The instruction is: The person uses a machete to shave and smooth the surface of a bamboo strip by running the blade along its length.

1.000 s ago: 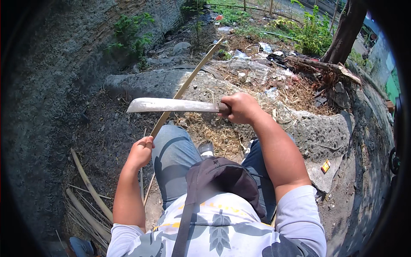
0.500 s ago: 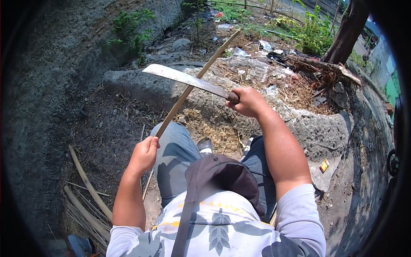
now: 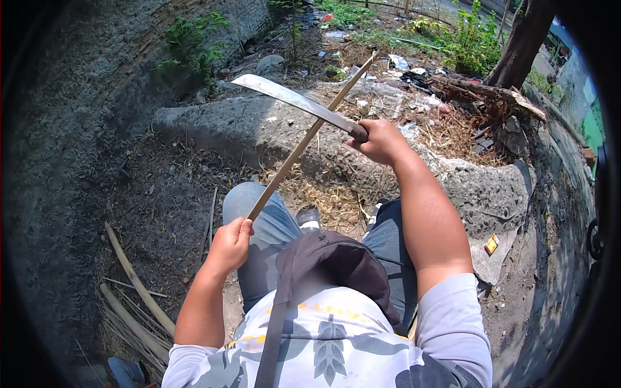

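Observation:
My left hand [image 3: 231,244] is closed round the lower end of a long, thin wooden strip [image 3: 286,167], which slants up and away to the right. In my right hand [image 3: 383,142] is the dark handle of a machete [image 3: 292,98]. Its broad, slightly curved blade points to the upper left and crosses over the strip in its upper half. Blade and strip seem to touch there, though the exact contact is hard to make out. The strip's far, pointed end extends past the blade over the low concrete ledge.
A rough concrete ledge [image 3: 213,127] runs in front of my knees, with wood shavings [image 3: 333,205] beneath. Cut poles and thin strips [image 3: 137,279] lie at left beside a wall [image 3: 77,155]. Litter, a broken log [image 3: 485,97] and a tree trunk [image 3: 522,45] stand beyond. A small yellow-red packet [image 3: 492,244] lies at right.
Both hands have shifted slightly right, the left one also a little lower. The blade and strip moved right with them, and the crossing point now sits nearer the machete's handle.

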Demonstrator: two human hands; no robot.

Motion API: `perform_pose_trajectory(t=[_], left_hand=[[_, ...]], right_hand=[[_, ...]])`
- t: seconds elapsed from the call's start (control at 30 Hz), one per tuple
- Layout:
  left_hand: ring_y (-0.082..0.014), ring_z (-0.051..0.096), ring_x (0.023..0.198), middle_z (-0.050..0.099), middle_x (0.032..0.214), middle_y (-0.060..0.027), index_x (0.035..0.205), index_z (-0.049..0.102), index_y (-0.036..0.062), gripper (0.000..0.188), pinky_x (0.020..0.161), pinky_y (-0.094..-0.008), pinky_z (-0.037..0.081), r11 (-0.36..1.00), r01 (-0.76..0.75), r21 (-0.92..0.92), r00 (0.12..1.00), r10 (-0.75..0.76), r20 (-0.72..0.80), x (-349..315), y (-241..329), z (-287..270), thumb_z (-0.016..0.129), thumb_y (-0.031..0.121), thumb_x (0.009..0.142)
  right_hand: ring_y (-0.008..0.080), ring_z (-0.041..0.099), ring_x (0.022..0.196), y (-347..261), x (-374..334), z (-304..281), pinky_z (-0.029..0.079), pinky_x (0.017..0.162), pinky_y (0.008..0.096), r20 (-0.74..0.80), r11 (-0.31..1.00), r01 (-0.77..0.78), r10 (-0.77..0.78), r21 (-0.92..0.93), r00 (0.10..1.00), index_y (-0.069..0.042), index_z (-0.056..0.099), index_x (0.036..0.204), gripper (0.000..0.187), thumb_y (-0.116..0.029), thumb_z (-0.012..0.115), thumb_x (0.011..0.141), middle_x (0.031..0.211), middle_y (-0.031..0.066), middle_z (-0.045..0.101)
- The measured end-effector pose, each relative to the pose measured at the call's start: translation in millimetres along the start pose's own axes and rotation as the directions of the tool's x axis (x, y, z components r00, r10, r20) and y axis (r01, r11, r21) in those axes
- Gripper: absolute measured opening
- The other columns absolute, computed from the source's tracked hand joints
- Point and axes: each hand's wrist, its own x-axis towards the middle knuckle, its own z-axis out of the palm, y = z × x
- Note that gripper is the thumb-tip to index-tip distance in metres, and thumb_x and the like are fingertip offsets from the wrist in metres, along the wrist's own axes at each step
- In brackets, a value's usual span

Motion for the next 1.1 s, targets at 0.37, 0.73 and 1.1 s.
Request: perform_pose_trajectory(t=[0.37,0.73,1.1], left_hand=[[-0.0274,0.059,0.062,0.061,0.066,-0.0151,0.09,0.065,-0.0008,0.043,0.062,-0.0403,0.047,0.996,0.031,-0.083,1.0,-0.031,0.002,-1.1,6.1,1.2,0.047,0.034,0.108],[-0.0292,0.059,0.061,0.06,0.065,-0.0154,0.091,0.065,-0.0001,0.043,0.061,-0.0405,0.046,0.999,0.026,-0.034,0.999,-0.026,-0.021,-2.5,-0.8,-5.6,0.047,0.035,0.108],[-0.0146,0.049,0.055,0.05,0.058,-0.0047,0.087,0.062,0.0015,0.043,0.055,-0.0345,0.042,0.995,0.034,-0.097,0.998,-0.028,0.061,-22.3,-12.4,-17.1,0.047,0.035,0.109]], right_hand=[[0.0397,0.069,0.089,-36.0,-5.8,13.0,0.054,0.077,0.0488,0.143,0.927,0.293,-0.265,-0.235,0.953,-0.013,0.07,0.099,0.032,-0.041,0.075,0.087,0.089,0.0175,0.071],[0.0342,0.069,0.081,-6.6,-4.9,3.2,0.053,0.074,0.0432,0.009,0.998,-0.025,0.024,0.058,1.0,-0.006,0.072,0.098,0.033,-0.036,0.08,0.085,0.086,0.0182,0.072],[0.036,0.07,0.096,5.5,4.1,-4.6,0.055,0.083,0.0462,0.141,0.997,-0.078,0.082,-0.027,0.987,-0.014,0.072,0.103,0.031,-0.041,0.075,0.087,0.096,0.0147,0.074]])
